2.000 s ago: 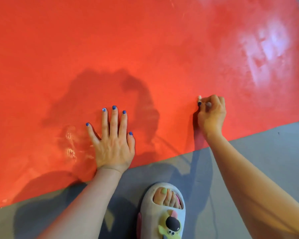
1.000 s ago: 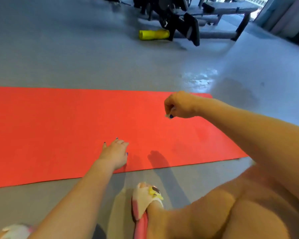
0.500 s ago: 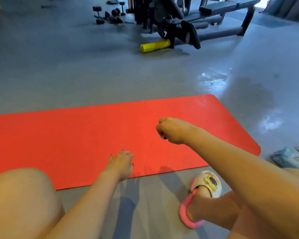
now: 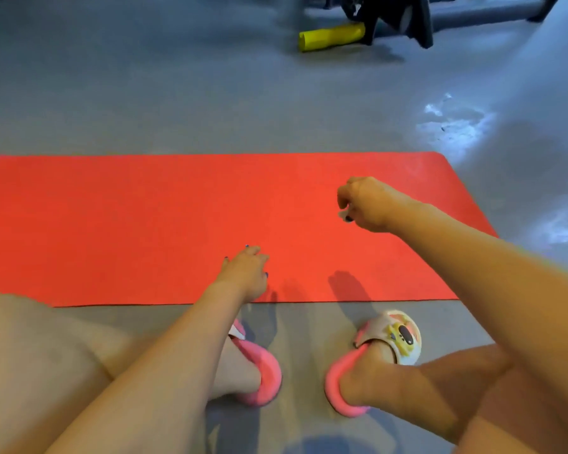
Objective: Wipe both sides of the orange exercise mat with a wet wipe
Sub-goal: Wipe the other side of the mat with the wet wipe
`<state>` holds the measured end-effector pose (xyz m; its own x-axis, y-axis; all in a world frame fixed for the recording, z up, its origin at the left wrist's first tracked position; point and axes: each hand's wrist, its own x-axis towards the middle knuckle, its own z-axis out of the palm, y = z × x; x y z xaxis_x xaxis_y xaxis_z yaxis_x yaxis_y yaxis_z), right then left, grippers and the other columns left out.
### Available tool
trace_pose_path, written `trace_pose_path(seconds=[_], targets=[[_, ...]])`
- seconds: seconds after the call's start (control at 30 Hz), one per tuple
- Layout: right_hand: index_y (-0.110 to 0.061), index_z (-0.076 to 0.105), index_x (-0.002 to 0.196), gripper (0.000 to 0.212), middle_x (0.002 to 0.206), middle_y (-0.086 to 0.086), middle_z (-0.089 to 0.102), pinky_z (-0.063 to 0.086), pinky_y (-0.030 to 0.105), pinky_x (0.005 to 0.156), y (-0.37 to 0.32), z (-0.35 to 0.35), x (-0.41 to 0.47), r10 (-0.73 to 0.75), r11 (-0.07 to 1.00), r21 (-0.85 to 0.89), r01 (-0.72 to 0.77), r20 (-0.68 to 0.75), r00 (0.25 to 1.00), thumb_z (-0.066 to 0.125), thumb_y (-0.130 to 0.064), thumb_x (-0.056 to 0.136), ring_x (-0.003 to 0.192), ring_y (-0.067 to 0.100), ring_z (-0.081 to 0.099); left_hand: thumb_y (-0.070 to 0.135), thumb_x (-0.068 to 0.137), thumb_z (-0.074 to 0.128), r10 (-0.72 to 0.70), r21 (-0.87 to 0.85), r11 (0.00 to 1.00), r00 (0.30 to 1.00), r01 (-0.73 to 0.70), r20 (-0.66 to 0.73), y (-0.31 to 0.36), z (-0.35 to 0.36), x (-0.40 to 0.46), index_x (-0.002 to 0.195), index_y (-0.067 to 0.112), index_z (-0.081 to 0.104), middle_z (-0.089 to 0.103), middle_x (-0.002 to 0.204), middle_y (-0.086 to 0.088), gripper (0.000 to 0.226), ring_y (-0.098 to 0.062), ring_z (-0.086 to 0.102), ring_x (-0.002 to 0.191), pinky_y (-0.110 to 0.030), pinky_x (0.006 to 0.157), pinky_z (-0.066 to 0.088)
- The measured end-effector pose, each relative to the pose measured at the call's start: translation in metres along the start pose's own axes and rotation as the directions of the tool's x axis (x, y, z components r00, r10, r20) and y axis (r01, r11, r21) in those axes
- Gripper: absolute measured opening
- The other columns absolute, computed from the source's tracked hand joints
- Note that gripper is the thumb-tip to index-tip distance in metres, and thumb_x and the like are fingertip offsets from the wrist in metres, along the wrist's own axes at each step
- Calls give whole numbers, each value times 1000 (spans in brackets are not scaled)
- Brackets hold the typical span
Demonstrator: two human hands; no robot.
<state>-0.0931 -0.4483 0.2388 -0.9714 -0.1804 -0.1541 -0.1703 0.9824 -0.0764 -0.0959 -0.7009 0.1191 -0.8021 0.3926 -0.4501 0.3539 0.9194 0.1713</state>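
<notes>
down low, the left hand (image 4: 245,273) rests on the near edge of the orange mat (image 4: 145,224), fingers loose and gripping nothing; the right hand (image 4: 363,204) hovers above the mat, curled round a small white scrap, apparently the wet wipe (image 4: 342,213). the mat lies flat on the grey floor (image 4: 177,93); two pink slippers (image 4: 387,355) sit just before it, a yellow roller (image 4: 330,37) well beyond.

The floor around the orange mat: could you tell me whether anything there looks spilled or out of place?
Yes. Pale shiny patches on the grey floor beyond the mat's far right corner look like wet smears. A yellow roller lies loose by the gym equipment. The mat itself lies flat.
</notes>
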Motion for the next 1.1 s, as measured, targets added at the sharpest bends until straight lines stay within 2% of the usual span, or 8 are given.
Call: trace_pose_path(seconds=[0.2, 0.33, 0.47, 0.6, 0.83, 0.9, 1.0, 1.1], targets=[[-4, 67, 101, 23, 100, 13, 55, 48, 43, 80, 34, 50, -1, 105, 983, 151, -102, -14, 994, 63, 1, 79, 95, 37, 59, 23, 103, 49, -121, -154, 980, 992, 123, 22, 6, 14, 75, 154, 17, 36, 9, 169, -7, 54, -27, 9, 156, -57, 121, 21], [-2, 70, 85, 17, 86, 15, 58, 44, 38, 72, 68, 58, 23, 172, 969, 187, -163, -37, 984, 66, 9, 73, 85, 38, 60, 22, 101, 51, -192, -312, 932, 981, 185, 7, 4, 27, 136, 156, 15, 32, 8, 169, -11, 59, -29, 5, 156, -52, 124, 17], [-8, 70, 83, 16, 82, 2, 51, 34, 28, 67, 87, 81, 45, 217, 957, 201, -211, -8, 976, 69, 6, 75, 80, 34, 60, 19, 99, 52, -305, -389, 879, 952, 277, -9, -14, 50, 187, 158, 10, 26, 8, 168, -15, 65, -29, 3, 156, -48, 125, 15], [-9, 70, 85, 15, 84, 3, 53, 31, 27, 67, 91, 103, 65, 212, 954, 202, -222, 72, 975, 70, 3, 76, 81, 33, 60, 24, 101, 51, -399, -462, 806, 916, 369, 35, -28, 76, 219, 161, 10, 7, -10, 169, -13, 76, -29, -9, 156, -49, 125, 5], [-7, 69, 97, 18, 98, 13, 59, 39, 32, 74, 79, 121, 147, 167, 964, 200, -176, 63, 984, 63, 0, 82, 91, 34, 59, 40, 104, 44, -366, -335, 868, 928, 366, 65, -41, 120, 228, 160, 12, -13, -29, 164, -10, 85, -29, -24, 153, -48, 126, -4], [-9, 69, 91, 16, 93, 11, 58, 41, 33, 74, 66, 130, 164, 86, 968, 231, -100, 70, 994, 62, 1, 81, 88, 34, 60, 39, 103, 46, -408, -375, 834, 910, 405, 76, -33, 113, 234, 161, 11, -7, -25, 166, -10, 84, -29, -23, 153, -50, 125, -3], [-12, 68, 86, 17, 90, 8, 57, 51, 40, 72, 47, 150, 181, -42, 950, 311, 9, 101, 994, 64, 3, 78, 83, 34, 61, 35, 99, 52, -525, -480, 756, 850, 446, -37, -19, 110, 243, 159, 11, 17, -1, 169, -11, 74, -29, -10, 156, -55, 124, 4], [-8, 69, 90, 22, 92, 10, 58, 50, 36, 73, 41, 182, 197, 16, 908, 418, -34, 47, 999, 63, 7, 75, 85, 32, 61, 37, 97, 49, -563, -457, 778, 801, 431, -203, -12, 131, 249, 157, 11, 31, 16, 167, -14, 67, -32, 5, 156, -61, 122, 8]])
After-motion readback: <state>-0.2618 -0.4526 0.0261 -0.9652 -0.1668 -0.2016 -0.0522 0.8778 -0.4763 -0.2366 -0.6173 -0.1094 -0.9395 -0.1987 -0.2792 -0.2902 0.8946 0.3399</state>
